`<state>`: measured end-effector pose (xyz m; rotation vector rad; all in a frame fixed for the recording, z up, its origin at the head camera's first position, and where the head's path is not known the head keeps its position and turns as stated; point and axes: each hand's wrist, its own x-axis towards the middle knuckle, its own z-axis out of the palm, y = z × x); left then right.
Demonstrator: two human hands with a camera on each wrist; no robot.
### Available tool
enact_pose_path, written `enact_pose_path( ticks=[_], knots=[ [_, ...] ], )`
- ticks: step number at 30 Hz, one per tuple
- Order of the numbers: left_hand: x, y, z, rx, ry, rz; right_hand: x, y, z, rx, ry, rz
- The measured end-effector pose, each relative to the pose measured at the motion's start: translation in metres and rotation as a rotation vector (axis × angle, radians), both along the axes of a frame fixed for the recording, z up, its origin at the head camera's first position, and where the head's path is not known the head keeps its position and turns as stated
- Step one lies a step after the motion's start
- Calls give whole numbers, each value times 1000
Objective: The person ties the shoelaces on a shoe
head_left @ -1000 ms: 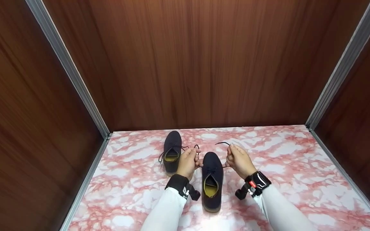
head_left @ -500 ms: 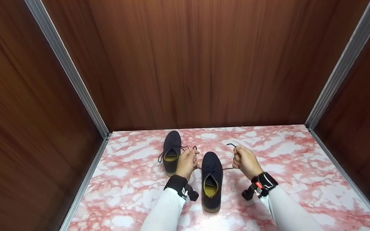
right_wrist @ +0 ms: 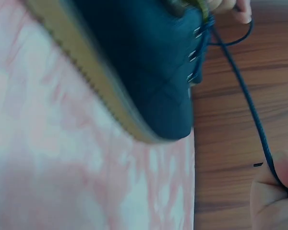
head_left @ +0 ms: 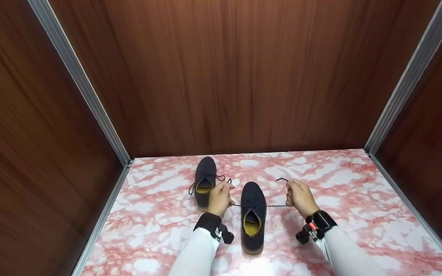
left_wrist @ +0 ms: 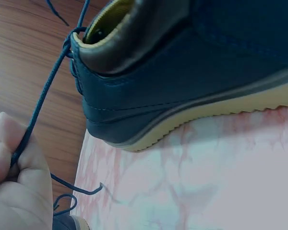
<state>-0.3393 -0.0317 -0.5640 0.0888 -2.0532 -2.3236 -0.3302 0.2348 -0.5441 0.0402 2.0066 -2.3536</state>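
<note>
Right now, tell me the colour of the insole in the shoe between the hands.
The insole is yellow, clearest in the head view.

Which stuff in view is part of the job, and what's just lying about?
In the job:
nearer shoe
its lace, stretched out to both sides
left hand, gripping one side of the lace
right hand, gripping the other

Just there, it seems:
other shoe, farther left, in neither hand's grip
marbled surface, bearing both shoes
</note>
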Motion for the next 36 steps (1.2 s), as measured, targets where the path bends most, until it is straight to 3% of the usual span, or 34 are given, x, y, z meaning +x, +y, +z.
enact_pose_path(
  ticks=[6,11,19,27,36],
  knots=[
    [0,-5,-9,-27,-11,21,-2,4,-10,255,53,-31],
    [1,-9,-16,1,-40,28,-2,6,-16,344,85,-61],
    [6,-10,-20,-3,-53,5,0,5,-24,337,61,-79],
    [9,-7,-21,-3,-72,-14,4,2,-27,363,29,-30],
    [8,-5,-17,57,-72,-25,6,2,-21,248,-10,160]
  ],
)
